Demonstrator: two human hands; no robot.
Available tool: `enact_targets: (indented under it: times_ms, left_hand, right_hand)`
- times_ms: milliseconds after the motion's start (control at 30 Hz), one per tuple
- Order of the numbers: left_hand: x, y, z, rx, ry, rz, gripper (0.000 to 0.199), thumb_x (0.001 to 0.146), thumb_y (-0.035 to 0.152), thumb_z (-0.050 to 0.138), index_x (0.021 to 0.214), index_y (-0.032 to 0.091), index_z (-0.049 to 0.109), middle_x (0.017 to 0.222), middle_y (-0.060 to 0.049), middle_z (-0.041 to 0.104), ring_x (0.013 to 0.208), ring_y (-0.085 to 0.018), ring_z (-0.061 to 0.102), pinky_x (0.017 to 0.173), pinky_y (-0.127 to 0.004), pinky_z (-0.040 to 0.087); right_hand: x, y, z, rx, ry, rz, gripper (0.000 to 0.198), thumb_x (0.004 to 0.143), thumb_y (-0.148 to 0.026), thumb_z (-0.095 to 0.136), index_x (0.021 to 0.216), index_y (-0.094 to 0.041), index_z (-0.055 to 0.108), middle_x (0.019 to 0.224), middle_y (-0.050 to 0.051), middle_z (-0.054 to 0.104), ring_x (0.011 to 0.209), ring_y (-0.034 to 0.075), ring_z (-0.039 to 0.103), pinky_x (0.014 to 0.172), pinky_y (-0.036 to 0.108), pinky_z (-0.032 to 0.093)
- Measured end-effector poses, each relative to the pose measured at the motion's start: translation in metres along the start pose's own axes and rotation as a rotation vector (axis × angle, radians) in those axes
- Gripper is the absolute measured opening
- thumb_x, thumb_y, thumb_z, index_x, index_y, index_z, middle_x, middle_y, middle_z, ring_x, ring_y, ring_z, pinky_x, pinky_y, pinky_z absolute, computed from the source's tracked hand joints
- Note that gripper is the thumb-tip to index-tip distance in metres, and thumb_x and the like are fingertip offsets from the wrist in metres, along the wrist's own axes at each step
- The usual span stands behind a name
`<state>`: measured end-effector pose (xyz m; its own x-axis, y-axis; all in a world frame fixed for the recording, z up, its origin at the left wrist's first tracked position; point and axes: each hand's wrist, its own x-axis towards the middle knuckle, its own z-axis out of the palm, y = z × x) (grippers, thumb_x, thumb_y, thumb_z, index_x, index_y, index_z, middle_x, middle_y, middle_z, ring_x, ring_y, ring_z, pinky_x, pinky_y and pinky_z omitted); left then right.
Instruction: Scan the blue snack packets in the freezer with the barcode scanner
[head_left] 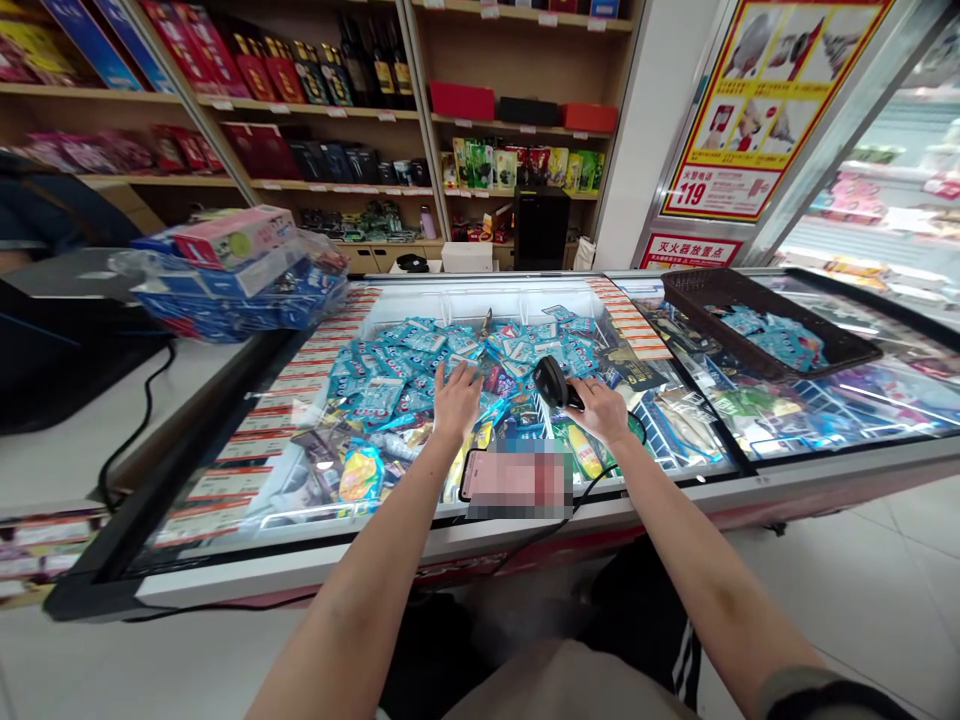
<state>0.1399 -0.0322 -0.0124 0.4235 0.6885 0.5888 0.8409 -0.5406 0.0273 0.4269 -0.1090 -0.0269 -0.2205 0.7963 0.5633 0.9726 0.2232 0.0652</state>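
My left hand [456, 400] reaches into an open chest freezer [315, 575], palm down with fingers spread over a heap of blue ice-cream packets [420, 350]. Whether it grips a packet cannot be told. My right hand [602, 408] is closed around a black handheld barcode scanner [553, 382], its head pointing at the packets. The scanner's black cable [592, 485] drops over the freezer's front rim. A phone [514, 478] with a blurred screen lies on the front edge between my arms.
A dark basket [847, 352] holding more blue packets rests on the freezer's shut right glass lid. Stacked blue and pink boxes [232, 265] sit at the left rear corner. Shelves of goods [315, 130] line the back wall. A refrigerated case [900, 190] stands at right.
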Motion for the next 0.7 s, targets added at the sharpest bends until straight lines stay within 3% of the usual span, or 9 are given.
enact_targets:
  times_ms: [133, 267, 400, 500, 700]
  left_hand:
    - [0.009, 0.013, 0.004, -0.058, -0.009, 0.014, 0.031, 0.092, 0.032, 0.041, 0.112, 0.026, 0.063, 0.119, -0.006, 0.063, 0.117, -0.024, 0.052, 0.110, -0.048, 0.025]
    - [0.029, 0.029, 0.018, -0.217, -0.099, -0.047, 0.038, 0.092, 0.042, 0.041, 0.119, 0.020, 0.058, 0.118, -0.010, 0.062, 0.110, -0.023, 0.056, 0.095, -0.039, 0.042]
    - [0.045, 0.040, 0.035, -0.260, -0.172, -0.170, 0.051, 0.090, 0.052, 0.039, 0.122, 0.015, 0.055, 0.123, -0.013, 0.060, 0.113, -0.027, 0.055, 0.092, -0.039, 0.044]
    - [0.048, 0.042, 0.042, -0.236, -0.165, -0.250, 0.048, 0.090, 0.051, 0.041, 0.122, 0.018, 0.055, 0.127, -0.013, 0.058, 0.117, -0.029, 0.052, 0.094, -0.041, 0.042]
    - [0.040, 0.033, 0.039, -0.265, -0.185, -0.140, 0.047, 0.083, 0.045, 0.056, 0.126, 0.024, 0.052, 0.121, -0.009, 0.059, 0.114, -0.026, 0.052, 0.097, -0.042, 0.039]
  right_hand:
    - [0.000, 0.000, 0.001, 0.002, 0.022, 0.042, 0.042, 0.087, -0.040, 0.054, 0.122, -0.018, 0.054, 0.098, 0.009, 0.064, 0.097, 0.023, 0.055, 0.075, 0.030, 0.039]
    - [0.001, -0.001, 0.001, 0.021, 0.041, 0.054, 0.042, 0.088, -0.042, 0.052, 0.122, -0.018, 0.054, 0.097, 0.010, 0.064, 0.095, 0.024, 0.056, 0.072, 0.030, 0.039]
    - [-0.001, -0.001, -0.001, 0.033, 0.035, 0.048, 0.044, 0.088, -0.047, 0.052, 0.121, -0.018, 0.055, 0.096, 0.010, 0.064, 0.094, 0.024, 0.056, 0.070, 0.030, 0.039]
    - [-0.002, 0.000, -0.002, 0.026, 0.022, 0.041, 0.044, 0.088, -0.048, 0.051, 0.119, -0.018, 0.056, 0.097, 0.010, 0.064, 0.095, 0.023, 0.056, 0.070, 0.030, 0.039]
    - [-0.004, 0.000, 0.000, 0.048, 0.026, 0.031, 0.045, 0.089, -0.050, 0.049, 0.118, -0.018, 0.057, 0.096, 0.010, 0.065, 0.095, 0.023, 0.056, 0.069, 0.029, 0.038]
